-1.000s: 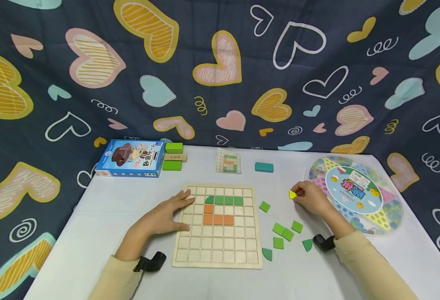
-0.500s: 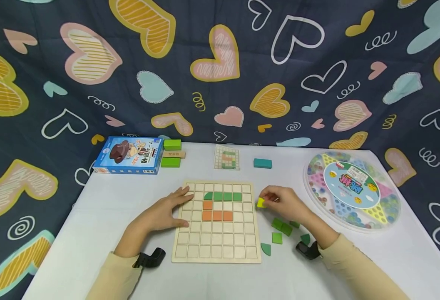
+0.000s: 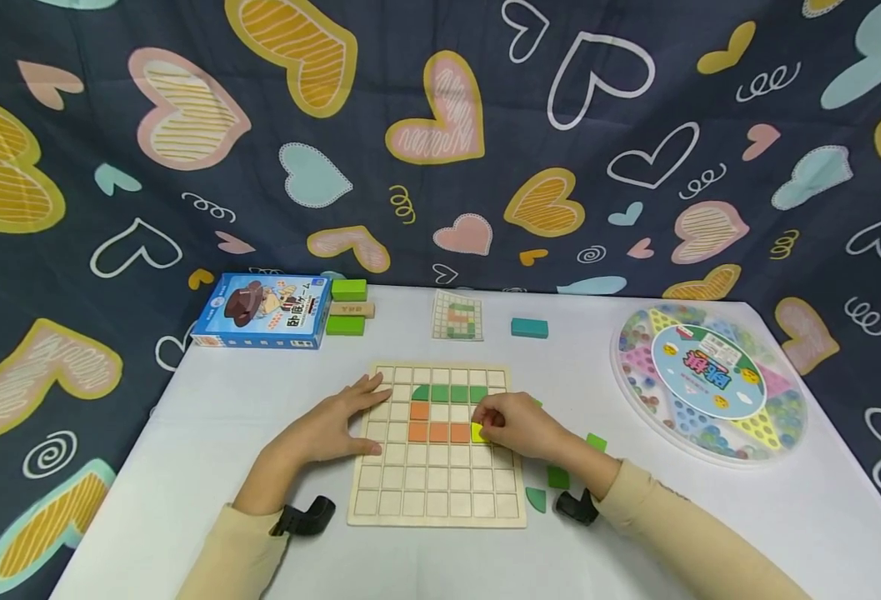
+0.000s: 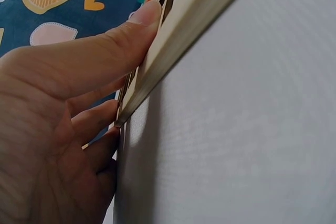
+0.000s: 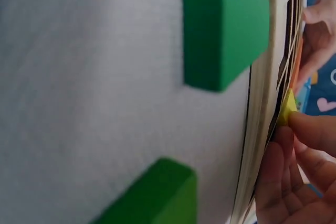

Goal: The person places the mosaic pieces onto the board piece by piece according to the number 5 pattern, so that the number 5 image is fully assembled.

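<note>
My right hand [image 3: 518, 425] pinches a small yellow tile [image 3: 478, 432] over the right part of the wooden grid board [image 3: 436, 480]. The yellow tile sits at the right end of a row of orange tiles [image 3: 438, 432]; whether it lies flat in its cell cannot be told. A row of green tiles [image 3: 458, 393], with a rounded one at its left end, lies higher on the board. My left hand [image 3: 329, 425] rests at the board's left edge with fingers spread, its thumb [image 4: 126, 40] on the rim. A small pattern card [image 3: 458, 316] lies behind the board.
Loose green tiles [image 3: 558, 477] and a green quarter-round piece [image 3: 535, 500] lie right of the board, some hidden by my right arm. A round marble game case [image 3: 635, 408] stands at right. A blue box [image 3: 260, 312], green blocks [image 3: 346, 326] and a teal block [image 3: 529, 328] line the back.
My right hand has carried the yellow tile leftward from beside the marble game case to the board, beside the orange row. My left hand has stayed at the board's edge.
</note>
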Action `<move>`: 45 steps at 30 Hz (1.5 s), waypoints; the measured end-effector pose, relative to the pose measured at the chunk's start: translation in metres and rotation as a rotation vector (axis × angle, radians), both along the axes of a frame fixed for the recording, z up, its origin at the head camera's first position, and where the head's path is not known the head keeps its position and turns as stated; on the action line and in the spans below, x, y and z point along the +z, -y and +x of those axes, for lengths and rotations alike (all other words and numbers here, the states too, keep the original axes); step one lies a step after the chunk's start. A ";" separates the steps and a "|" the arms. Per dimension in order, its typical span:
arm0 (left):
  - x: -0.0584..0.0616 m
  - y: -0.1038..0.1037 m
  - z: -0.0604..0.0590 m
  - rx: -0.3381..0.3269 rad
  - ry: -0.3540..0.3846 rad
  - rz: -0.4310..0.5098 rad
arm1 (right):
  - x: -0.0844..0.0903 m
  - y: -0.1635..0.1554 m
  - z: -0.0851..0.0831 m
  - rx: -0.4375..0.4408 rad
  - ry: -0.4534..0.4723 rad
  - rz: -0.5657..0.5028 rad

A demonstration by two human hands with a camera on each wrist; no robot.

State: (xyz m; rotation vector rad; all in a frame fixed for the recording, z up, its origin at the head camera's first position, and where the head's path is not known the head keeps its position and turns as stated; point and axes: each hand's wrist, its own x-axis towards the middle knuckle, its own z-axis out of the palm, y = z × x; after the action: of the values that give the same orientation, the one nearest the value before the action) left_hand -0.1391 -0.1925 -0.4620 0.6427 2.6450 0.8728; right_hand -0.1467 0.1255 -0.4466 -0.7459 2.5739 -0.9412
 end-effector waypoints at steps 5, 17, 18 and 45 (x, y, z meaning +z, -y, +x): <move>0.000 0.000 -0.001 0.001 -0.004 -0.006 | 0.002 -0.001 0.001 0.009 -0.003 0.007; 0.000 0.001 -0.001 0.000 0.001 0.004 | 0.010 -0.064 -0.010 -0.066 -0.099 -0.027; 0.000 0.001 -0.001 0.000 0.000 0.005 | 0.009 -0.068 -0.011 -0.069 -0.098 -0.019; 0.000 0.000 -0.002 -0.008 0.005 0.003 | 0.007 -0.022 0.028 0.180 -0.266 0.139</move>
State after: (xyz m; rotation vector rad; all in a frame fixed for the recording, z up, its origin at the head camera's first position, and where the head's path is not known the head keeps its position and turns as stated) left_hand -0.1411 -0.1928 -0.4622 0.6508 2.6352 0.8751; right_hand -0.1185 0.1479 -0.4393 -1.1050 2.7027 -0.6376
